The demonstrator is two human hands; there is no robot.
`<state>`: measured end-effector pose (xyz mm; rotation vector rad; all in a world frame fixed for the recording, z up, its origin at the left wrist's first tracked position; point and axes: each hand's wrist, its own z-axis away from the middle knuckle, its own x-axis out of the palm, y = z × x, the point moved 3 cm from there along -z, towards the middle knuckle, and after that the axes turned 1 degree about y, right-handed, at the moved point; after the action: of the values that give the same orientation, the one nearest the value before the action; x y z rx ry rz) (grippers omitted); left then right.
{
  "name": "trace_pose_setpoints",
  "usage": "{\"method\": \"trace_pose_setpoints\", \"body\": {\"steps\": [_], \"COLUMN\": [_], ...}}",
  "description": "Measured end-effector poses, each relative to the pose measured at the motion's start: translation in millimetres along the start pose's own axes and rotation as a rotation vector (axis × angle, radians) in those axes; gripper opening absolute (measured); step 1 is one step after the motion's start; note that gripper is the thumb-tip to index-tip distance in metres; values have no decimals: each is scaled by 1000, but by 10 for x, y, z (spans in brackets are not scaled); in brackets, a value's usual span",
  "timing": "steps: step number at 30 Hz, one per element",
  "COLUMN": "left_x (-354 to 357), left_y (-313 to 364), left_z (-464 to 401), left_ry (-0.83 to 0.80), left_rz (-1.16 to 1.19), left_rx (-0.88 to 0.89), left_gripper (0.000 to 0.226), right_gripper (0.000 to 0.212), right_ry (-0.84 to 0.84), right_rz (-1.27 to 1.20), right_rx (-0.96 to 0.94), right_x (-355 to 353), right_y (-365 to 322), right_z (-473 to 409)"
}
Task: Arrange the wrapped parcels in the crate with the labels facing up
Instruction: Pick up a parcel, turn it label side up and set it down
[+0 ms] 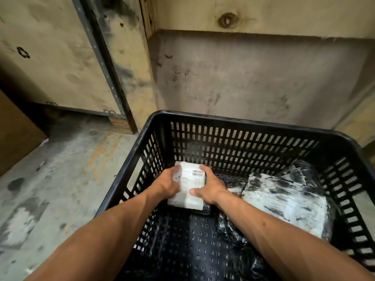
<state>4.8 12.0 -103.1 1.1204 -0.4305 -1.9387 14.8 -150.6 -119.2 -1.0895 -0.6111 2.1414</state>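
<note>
Black slatted crate (pixel 203 118), standing on the concrete floor (pixel 60 169). You are holding a white labelled parcel (pixel 188 189) in its far-left corner, barcode label (pixel 197 173) facing up. Your left hand (pixel 167 182) is curling round the parcel's left edge; your right hand (pixel 209 188) is gripping its right edge. A plastic-wrapped parcel (pixel 284 199) is lying at the crate's right side.
</note>
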Motion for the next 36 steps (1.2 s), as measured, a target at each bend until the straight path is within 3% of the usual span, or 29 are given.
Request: {"method": "trace_pose_setpoints", "body": {"steps": [10,14,16,22,27,36], "left_x": [19,49,76,101,76,32], "left_y": [12,92,41,5,14,27], "left_z": [-107,-21,-17,-100,-155,-55], "left_ry": [2,41,33,-205,-263,-215], "left_rz": [-289,-839,-947,-934,-920,-926], "left_rx": [72,124,160,73,64,110], "left_gripper": [70,64,62,71,75,73], "right_gripper": [89,84,79,88,88,88], "right_ry": [-100,-104,-128,-334,-320,-209], "right_rz": [423,664,793,924,958,954], "right_rx": [-20,-78,-121,-140,-174,-280], "right_x": [83,114,141,38,89,-1], "right_y": [-115,-170,-144,-154,-103,-173], "right_z": [4,24,33,78,27,162]}}
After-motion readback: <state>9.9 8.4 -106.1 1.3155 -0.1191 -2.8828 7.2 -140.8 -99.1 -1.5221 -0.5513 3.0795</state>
